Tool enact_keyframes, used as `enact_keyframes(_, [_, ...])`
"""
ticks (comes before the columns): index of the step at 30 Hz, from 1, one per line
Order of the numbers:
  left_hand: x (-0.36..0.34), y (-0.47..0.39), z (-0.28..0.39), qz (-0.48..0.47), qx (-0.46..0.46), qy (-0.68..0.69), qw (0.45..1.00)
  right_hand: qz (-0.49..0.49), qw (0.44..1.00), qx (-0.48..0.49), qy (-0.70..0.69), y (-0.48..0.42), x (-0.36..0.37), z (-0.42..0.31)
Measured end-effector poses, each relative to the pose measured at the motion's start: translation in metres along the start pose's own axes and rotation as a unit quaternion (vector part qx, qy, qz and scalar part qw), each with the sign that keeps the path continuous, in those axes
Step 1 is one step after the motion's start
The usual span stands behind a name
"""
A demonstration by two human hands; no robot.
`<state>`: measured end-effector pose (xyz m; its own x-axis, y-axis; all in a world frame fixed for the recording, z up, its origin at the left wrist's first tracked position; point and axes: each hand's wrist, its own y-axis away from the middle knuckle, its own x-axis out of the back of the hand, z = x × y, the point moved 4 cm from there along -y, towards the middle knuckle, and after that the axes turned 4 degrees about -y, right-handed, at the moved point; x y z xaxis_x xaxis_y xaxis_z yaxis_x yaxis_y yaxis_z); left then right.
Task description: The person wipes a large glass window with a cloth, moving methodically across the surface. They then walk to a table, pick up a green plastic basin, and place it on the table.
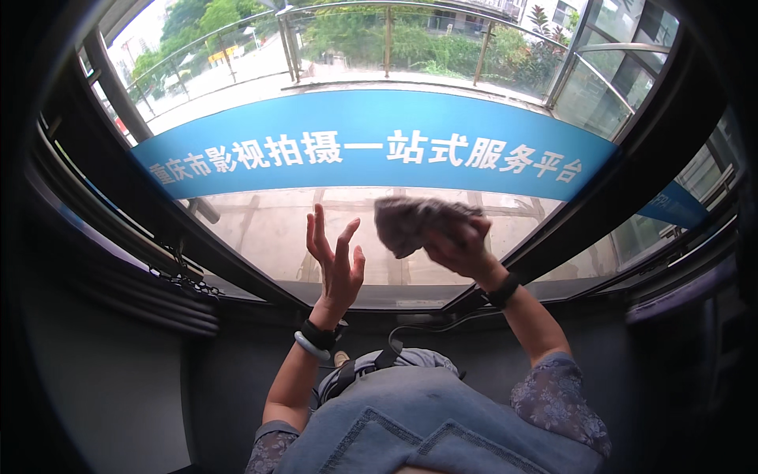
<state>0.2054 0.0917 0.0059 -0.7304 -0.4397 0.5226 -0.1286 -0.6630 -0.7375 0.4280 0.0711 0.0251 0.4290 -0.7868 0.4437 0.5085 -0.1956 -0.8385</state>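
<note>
My right hand grips a crumpled grey-brown cloth, blurred in places, in front of a large glass pane. Whether the cloth touches the glass I cannot tell. To its left, my left hand is raised with the fingers apart and nothing in it. A wide blue band with white writing crosses the pane above both hands. I wear a dark band on each wrist, and a pale bangle sits on the left one.
Dark frame posts border the pane. A chain hangs at the left, near a push bar or rail. Close to my waist runs a thin cable. Beyond the glass are paving, a glass railing and greenery.
</note>
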Motion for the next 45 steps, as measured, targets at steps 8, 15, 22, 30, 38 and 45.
enact_keyframes(8, [-0.031, -0.007, 0.037, -0.014, -0.011, 0.007, 1.0, -0.231, 0.959, 0.143, -0.085, 0.118, 0.002, 0.003])
enact_keyframes(15, [-0.051, 0.005, 0.063, -0.007, 0.023, -0.019, 1.0, 0.047, 0.999, -0.005, 0.025, 0.031, 0.087, 0.071])
enact_keyframes(22, [-0.061, 0.004, 0.076, -0.017, 0.022, -0.02, 0.999, -0.226, 0.961, 0.158, 0.007, 0.182, 0.034, 0.031])
enact_keyframes(30, [-0.068, 0.019, 0.071, -0.046, 0.055, -0.009, 0.997, -0.167, 0.983, 0.073, -0.004, 0.104, 0.091, 0.068])
enact_keyframes(38, [-0.081, 0.024, 0.079, -0.049, 0.065, -0.01, 0.997, -0.071, 0.994, -0.072, 0.03, 0.143, 0.073, 0.065])
enact_keyframes(45, [-0.084, 0.024, 0.078, -0.045, 0.068, -0.013, 0.997, -0.327, 0.937, 0.06, -0.108, 0.239, 0.02, 0.015])
